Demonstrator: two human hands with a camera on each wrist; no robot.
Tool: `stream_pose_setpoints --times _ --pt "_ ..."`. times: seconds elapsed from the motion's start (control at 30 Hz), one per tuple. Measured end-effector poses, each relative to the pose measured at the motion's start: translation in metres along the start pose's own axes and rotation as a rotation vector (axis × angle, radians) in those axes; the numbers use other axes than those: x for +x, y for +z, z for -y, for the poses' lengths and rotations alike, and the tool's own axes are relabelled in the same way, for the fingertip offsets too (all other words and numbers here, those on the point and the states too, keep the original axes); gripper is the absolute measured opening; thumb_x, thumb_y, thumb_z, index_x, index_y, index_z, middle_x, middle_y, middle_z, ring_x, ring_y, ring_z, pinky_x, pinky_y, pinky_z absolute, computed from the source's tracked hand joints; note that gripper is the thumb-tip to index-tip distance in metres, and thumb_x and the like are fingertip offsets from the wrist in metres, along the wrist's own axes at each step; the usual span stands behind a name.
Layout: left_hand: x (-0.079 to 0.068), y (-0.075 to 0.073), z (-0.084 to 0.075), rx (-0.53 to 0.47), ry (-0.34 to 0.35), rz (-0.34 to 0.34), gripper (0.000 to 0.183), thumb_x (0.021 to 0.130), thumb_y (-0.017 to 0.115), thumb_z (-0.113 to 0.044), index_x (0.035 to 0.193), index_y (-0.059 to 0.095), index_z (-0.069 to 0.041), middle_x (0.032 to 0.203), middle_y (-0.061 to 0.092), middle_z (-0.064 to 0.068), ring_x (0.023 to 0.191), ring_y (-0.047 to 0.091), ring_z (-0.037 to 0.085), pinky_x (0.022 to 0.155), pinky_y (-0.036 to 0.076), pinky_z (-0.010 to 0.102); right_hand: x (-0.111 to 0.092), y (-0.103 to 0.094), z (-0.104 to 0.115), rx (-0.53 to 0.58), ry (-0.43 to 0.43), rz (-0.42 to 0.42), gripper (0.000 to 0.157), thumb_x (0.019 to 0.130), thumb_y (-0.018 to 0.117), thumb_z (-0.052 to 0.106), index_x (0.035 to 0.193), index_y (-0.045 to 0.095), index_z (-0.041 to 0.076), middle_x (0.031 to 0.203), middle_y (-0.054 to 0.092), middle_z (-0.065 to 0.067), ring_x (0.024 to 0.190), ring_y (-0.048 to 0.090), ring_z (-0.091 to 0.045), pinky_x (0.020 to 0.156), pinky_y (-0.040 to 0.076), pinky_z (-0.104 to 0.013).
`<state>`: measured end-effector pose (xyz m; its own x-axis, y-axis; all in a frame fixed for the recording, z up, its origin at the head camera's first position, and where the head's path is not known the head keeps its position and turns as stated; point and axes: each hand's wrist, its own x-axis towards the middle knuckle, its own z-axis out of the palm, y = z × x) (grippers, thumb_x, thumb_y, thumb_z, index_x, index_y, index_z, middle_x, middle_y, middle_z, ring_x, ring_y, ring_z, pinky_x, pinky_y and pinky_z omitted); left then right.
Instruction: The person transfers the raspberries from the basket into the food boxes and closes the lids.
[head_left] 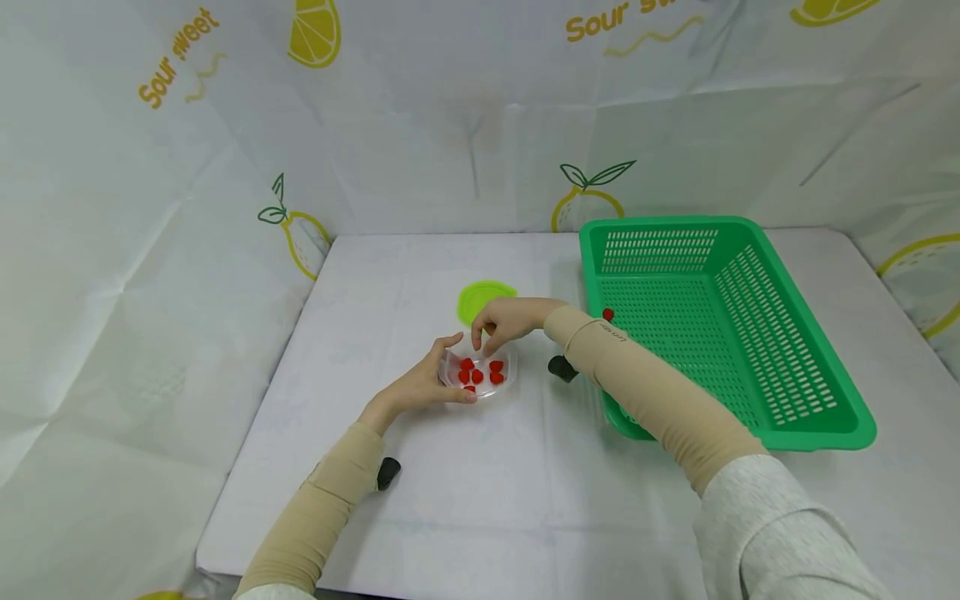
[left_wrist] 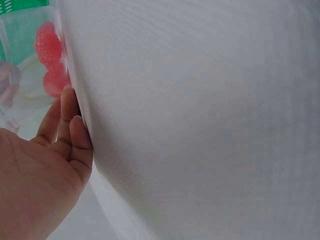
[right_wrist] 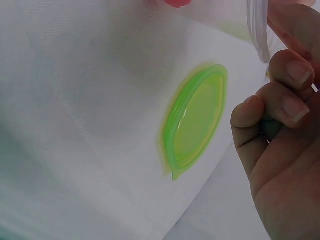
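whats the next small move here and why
Probably move the right hand over to the lone red berry at the left side of the green basket: the other red berries in view lie in the clear container, which the left hand holds, so this one seems left over.

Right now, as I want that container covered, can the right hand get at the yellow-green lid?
Probably yes: the yellow-green lid lies on the table close to the right hand, with nothing visible standing between them.
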<state>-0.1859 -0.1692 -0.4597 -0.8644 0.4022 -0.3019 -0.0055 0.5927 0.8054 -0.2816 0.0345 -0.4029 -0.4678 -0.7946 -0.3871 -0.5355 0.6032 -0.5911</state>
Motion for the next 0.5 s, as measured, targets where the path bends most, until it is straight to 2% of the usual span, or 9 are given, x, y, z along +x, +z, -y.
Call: stream_pose_setpoints --times 0.5 --pt "-0.0005 0.0005 0.0008 0.002 -0.006 0.000 0.101 0.068 0.079 -0.046 0.145 0.013 -0.035 0.154 0.020 0.003 0.143 0.019 0.022 0.113 0.025 0.052 -0.0074 -0.0036 0.0057 0.010 -0.024 -0.013 0.018 0.084 0.067 0.024 0.102 0.067 0.018 0.068 0.046 0.003 0.067 0.044 -0.012 0.062 0.038 -0.022"
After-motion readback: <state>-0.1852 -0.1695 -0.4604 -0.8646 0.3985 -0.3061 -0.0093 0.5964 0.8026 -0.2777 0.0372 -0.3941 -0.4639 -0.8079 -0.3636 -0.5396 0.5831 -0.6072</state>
